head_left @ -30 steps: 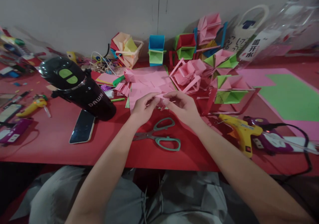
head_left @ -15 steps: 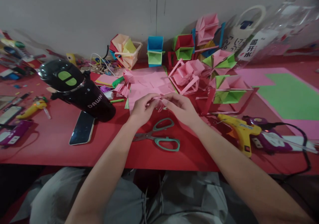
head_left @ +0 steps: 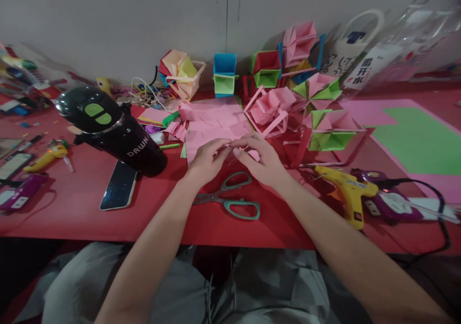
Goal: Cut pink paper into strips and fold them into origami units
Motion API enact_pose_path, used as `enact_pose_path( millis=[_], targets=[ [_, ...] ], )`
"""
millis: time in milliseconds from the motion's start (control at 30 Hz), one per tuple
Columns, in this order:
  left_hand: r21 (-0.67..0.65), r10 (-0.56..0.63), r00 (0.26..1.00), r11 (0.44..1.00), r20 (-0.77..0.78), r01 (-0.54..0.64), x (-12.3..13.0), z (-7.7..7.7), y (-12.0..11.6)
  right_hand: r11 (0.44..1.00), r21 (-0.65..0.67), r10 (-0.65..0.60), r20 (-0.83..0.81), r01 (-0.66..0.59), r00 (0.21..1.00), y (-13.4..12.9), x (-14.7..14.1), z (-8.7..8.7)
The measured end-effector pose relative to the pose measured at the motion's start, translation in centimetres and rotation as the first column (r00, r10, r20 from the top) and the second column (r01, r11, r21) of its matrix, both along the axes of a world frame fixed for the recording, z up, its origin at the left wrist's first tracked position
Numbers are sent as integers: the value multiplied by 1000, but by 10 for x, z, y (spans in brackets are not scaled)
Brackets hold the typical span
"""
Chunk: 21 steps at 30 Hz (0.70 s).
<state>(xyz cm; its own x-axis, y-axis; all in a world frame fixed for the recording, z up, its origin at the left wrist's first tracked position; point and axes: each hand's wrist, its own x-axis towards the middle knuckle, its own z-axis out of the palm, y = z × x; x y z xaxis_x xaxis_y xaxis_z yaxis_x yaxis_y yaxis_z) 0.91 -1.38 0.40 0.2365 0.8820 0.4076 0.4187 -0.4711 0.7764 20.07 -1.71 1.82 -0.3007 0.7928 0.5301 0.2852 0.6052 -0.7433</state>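
My left hand (head_left: 209,159) and my right hand (head_left: 260,159) meet fingertip to fingertip above the red table. Both are closed on a small piece of pink paper (head_left: 234,152), mostly hidden by the fingers. Under and behind them lie pink paper sheets (head_left: 216,117). Scissors with green handles (head_left: 240,208) rest just in front of the hands, their handles spread. A folded pink paper piece (head_left: 268,107) sits behind my right hand.
A black bottle (head_left: 115,131) leans beside a phone (head_left: 118,185) at the left. Yellow glue gun (head_left: 347,189) and its cable lie at the right. Folded paper boxes (head_left: 225,74) line the wall. Green and pink sheets (head_left: 421,136) cover the far right.
The pink paper between my fingers has turned and shows less. Both hands have shifted slightly, with the fingertips a little lower.
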Motion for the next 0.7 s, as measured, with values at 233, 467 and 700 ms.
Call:
enact_pose_path(
  millis=[233, 467, 700],
  targets=[
    [8, -15, 1000, 1000, -10, 15, 0, 0, 1, 999, -13, 40, 4, -40, 999, 0, 0, 2],
    [42, -34, 998, 998, -50, 36, -1, -1, 1, 1000, -15, 29, 60, -28, 998, 1, 1, 1],
    [51, 19, 999, 999, -49, -16, -1, 3, 0, 998, 16, -57, 82, 56, 995, 4, 3, -1]
  ],
)
